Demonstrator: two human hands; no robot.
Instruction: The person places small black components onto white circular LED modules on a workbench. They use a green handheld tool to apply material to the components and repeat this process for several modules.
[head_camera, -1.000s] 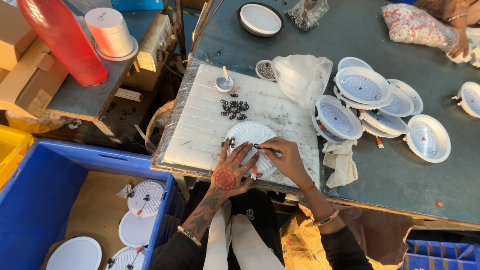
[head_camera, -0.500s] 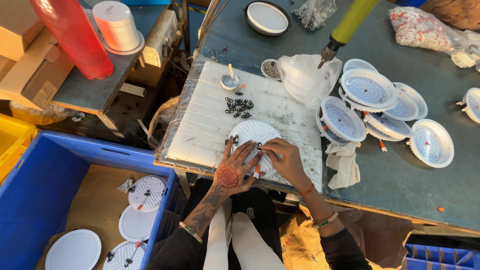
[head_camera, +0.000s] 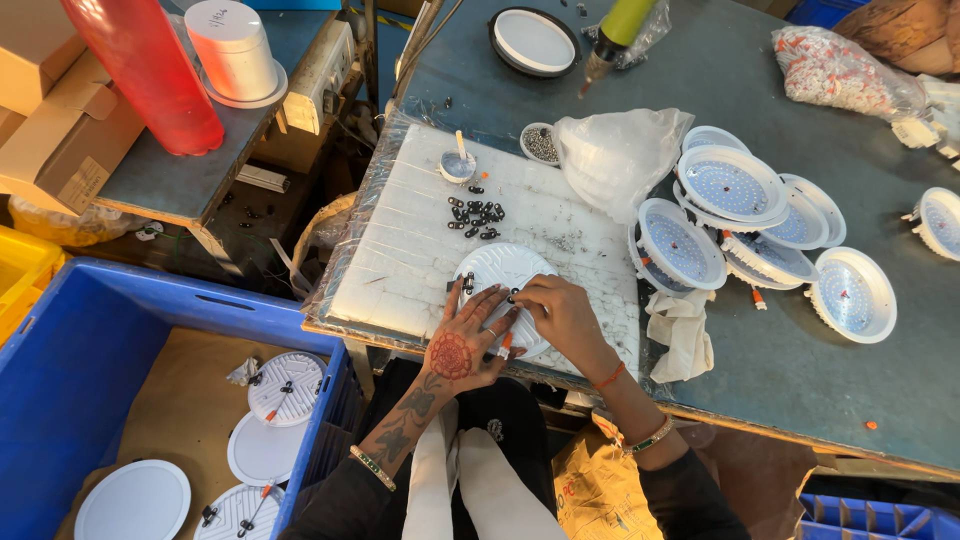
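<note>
Round white lamp back (head_camera: 500, 275) lies flat on the white board (head_camera: 400, 250), ribbed side up. Left hand (head_camera: 462, 345) presses on it, fingers spread. Right hand (head_camera: 560, 315) pinches a small black clip (head_camera: 513, 296) at its edge.

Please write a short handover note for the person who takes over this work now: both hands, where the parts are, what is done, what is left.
Left hand: flat on the round white lamp housing, steadying it.
Right hand: fingertips pinching a small black clip at the housing.
Loose black clips lie on the white board.
Done: housings with clips in the blue crate.
Left: lamp units stacked on the table.
</note>
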